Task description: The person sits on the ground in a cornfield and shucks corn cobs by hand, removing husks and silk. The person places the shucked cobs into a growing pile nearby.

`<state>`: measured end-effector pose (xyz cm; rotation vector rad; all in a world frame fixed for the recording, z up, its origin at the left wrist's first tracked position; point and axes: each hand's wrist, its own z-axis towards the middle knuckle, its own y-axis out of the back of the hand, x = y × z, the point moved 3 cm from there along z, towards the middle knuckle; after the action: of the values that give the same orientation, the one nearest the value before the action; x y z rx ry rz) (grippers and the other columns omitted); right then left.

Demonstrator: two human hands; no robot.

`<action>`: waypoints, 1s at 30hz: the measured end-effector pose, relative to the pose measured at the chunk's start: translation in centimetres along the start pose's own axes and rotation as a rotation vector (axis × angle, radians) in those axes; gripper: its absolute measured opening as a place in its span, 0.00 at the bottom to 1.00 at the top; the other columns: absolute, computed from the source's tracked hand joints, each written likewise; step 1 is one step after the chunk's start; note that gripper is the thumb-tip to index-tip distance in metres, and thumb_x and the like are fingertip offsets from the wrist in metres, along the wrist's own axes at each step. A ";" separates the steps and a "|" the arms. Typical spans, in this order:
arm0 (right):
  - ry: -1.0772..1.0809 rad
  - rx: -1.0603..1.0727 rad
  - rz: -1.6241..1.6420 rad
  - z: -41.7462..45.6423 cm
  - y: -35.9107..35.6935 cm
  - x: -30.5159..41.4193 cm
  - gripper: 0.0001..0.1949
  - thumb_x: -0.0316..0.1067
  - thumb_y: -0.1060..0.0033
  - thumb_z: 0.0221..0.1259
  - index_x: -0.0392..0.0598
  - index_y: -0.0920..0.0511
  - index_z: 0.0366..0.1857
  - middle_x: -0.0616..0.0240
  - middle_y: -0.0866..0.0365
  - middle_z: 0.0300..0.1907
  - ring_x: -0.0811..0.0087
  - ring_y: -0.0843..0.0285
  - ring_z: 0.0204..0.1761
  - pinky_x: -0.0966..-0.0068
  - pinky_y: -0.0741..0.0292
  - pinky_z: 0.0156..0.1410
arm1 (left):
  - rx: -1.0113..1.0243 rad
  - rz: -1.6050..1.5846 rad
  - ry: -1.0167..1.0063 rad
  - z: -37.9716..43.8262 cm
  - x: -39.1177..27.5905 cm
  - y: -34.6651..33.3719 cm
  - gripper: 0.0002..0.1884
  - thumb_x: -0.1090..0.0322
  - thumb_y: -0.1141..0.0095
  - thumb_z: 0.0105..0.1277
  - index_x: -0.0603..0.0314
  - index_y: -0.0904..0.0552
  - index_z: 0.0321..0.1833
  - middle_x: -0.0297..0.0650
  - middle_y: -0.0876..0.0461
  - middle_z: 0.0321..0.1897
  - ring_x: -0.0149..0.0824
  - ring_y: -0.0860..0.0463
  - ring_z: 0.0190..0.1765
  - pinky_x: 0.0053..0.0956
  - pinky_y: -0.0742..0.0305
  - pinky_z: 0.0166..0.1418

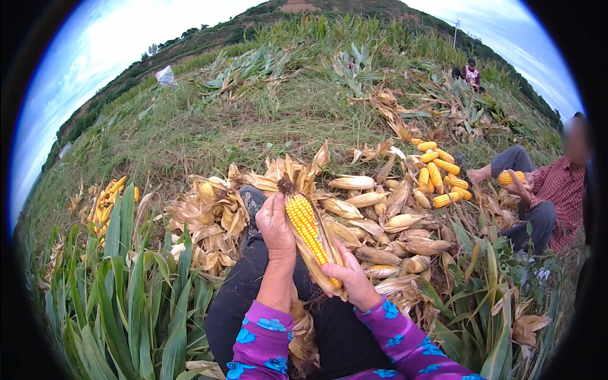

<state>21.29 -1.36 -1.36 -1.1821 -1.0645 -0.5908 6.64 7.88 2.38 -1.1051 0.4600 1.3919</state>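
A partly husked ear of corn [305, 223] is held at a slant above my lap. Its yellow kernels are bare along the front, and dry husk still wraps its right side and lower end. Brown silk [287, 186] tufts from the upper tip. My left hand [277, 228] grips the ear near that tip, with the thumb along its side. Lower down, my right hand [350, 274] clasps the husk-covered end, thumb on top; some of its fingers are hidden behind. Loose husks [301, 327] lie between my dark-trousered legs.
Unhusked ears [380, 223] are heaped right of my feet, with bare yellow ears [439, 173] beyond. Discarded husks [209, 218] and another corn pile [107, 204] lie left. A seated person [551, 204] at right holds an ear. Green corn leaves [128, 294] flank me.
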 end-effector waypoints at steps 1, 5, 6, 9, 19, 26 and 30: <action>0.003 0.011 0.007 0.1 0.1 -0.1 0.42 0.37 0.36 0.59 0.35 0.50 0.74 0.60 0.32 0.64 0.74 0.32 0.62 0.79 0.33 0.65 | 0.021 0.067 -0.023 0.2 0.4 0.3 0.16 0.62 0.51 0.76 0.70 0.24 0.33 0.31 0.26 0.25 0.23 0.33 0.31 0.20 0.33 0.37; 0.034 0.008 0.025 -0.1 0.1 0.4 0.44 0.38 0.38 0.58 0.44 0.54 0.76 0.53 0.23 0.51 0.67 0.17 0.39 0.79 0.20 0.34 | 0.029 0.078 -0.011 -0.1 1.6 0.6 0.17 0.62 0.53 0.77 0.71 0.26 0.33 0.32 0.28 0.24 0.23 0.34 0.31 0.22 0.33 0.37; 0.019 0.011 0.025 -0.2 0.4 0.5 0.44 0.38 0.38 0.58 0.44 0.54 0.76 0.53 0.23 0.51 0.66 0.17 0.39 0.78 0.20 0.34 | 0.046 0.041 0.006 0.0 1.8 0.4 0.17 0.62 0.54 0.77 0.71 0.25 0.33 0.32 0.27 0.24 0.23 0.34 0.31 0.22 0.33 0.37; -0.028 0.008 0.052 -0.8 1.3 1.2 0.45 0.40 0.39 0.58 0.46 0.55 0.77 0.51 0.24 0.52 0.65 0.17 0.36 0.75 0.19 0.35 | 0.113 0.153 -0.049 0.0 3.5 -0.1 0.18 0.61 0.55 0.77 0.75 0.22 0.39 0.42 0.23 0.24 0.31 0.28 0.30 0.28 0.30 0.38; 0.077 -0.019 0.115 -0.8 3.0 3.4 0.46 0.46 0.37 0.57 0.47 0.54 0.77 0.52 0.22 0.51 0.69 0.17 0.31 0.81 0.26 0.23 | 0.541 0.568 -0.185 -4.1 4.1 -2.0 0.05 0.77 0.48 0.60 0.65 0.19 0.37 0.56 0.18 0.28 0.59 0.18 0.38 0.43 0.24 0.39; 0.307 0.107 0.621 1.5 6.8 6.6 0.34 0.59 0.51 0.69 0.39 0.37 0.66 0.51 0.25 0.41 0.71 0.21 0.36 0.84 0.28 0.19 | 0.583 0.270 0.360 -9.7 6.7 -3.4 0.05 0.69 0.44 0.68 0.63 0.19 0.39 0.38 0.21 0.26 0.35 0.22 0.30 0.26 0.23 0.37; 0.149 0.045 0.495 -1.0 8.3 4.5 0.33 0.59 0.50 0.68 0.43 0.36 0.66 0.52 0.25 0.41 0.71 0.20 0.35 0.85 0.30 0.19 | 0.465 0.064 0.291 -3.5 3.6 -5.6 0.21 0.83 0.50 0.56 0.63 0.27 0.55 0.38 0.23 0.46 0.28 0.23 0.46 0.21 0.25 0.50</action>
<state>30.49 1.01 -0.99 -1.2814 -0.6208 -0.2594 13.65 8.00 -0.23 -0.9120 0.9830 1.1020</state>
